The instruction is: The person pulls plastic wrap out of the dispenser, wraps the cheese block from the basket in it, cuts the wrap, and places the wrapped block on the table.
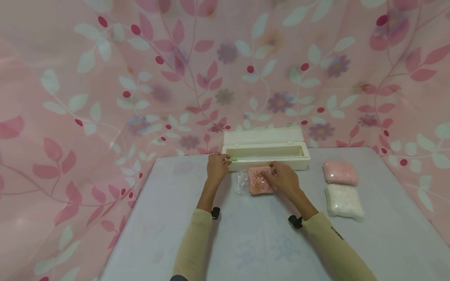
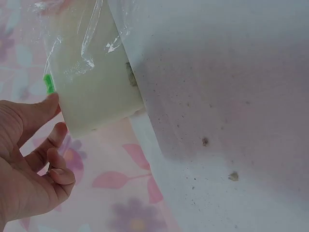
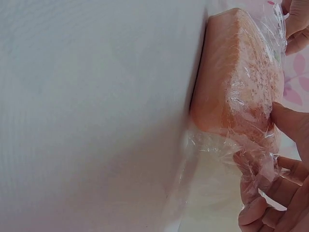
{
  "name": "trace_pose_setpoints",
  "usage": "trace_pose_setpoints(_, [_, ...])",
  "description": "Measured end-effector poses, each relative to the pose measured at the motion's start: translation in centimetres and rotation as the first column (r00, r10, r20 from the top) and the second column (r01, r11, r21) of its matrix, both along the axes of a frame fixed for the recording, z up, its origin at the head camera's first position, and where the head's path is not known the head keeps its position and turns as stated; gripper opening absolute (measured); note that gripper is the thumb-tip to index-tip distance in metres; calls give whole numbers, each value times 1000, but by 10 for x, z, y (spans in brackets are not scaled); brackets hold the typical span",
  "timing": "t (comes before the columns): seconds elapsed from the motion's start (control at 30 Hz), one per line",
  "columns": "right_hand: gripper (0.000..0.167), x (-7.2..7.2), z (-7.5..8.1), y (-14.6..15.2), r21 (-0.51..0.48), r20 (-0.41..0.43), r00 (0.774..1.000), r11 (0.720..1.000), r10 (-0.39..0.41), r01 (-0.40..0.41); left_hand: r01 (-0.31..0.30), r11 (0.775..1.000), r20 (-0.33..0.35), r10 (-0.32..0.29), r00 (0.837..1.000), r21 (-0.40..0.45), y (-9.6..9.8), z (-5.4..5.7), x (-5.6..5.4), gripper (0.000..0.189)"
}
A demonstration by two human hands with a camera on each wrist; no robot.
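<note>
A pale cling film dispenser box (image 1: 267,163) stands at the table's back edge, its lid raised. My left hand (image 1: 217,167) is at the box's left end, a fingertip against the edge beside a small green slider (image 2: 48,83). In front of the box lies a pink rounded-square block (image 1: 259,180) with a speckled top, under clear cling film (image 3: 246,92). My right hand (image 1: 285,180) grips a bunched part of the film at the block's right side, thumb on the block's edge. More loose film shows left of the block in the head view.
At the right of the table (image 1: 168,234) lie a pink wrapped block (image 1: 340,173) and, nearer me, a white wrapped block (image 1: 344,201). A pink floral sheet (image 1: 225,58) hangs right behind the box. Dark specks dot the tabletop in the left wrist view.
</note>
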State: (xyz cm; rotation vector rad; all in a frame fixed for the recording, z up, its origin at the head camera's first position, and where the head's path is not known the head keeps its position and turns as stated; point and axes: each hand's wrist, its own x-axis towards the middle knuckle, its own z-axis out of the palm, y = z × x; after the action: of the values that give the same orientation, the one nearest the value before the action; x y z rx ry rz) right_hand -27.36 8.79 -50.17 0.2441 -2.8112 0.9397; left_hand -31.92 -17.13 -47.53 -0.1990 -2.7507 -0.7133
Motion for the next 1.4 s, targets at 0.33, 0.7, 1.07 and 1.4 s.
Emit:
trace_pose_setpoints(0.33, [47, 4, 0, -2, -7, -11, 1000, 1000, -5, 5, 77, 997, -43, -77, 996, 5, 7, -1, -10, 17])
trace_pose_setpoints(0.7, [48, 5, -1, -2, 7, 1, 1000, 1000, -12, 12, 173, 982, -36, -176, 984, -72, 1, 6, -12, 13])
trace_pose_setpoints(1.07, [45, 6, -2, 0, -14, 21, 1000, 1000, -2, 3, 197, 975, 7, -197, 980, -103, -17, 5, -14, 17])
trace_pose_setpoints(1.4, [44, 7, -2, -1, -12, 31, 999, 1000, -5, 5, 169, 982, -2, -170, 985, -78, -11, -4, -18, 21])
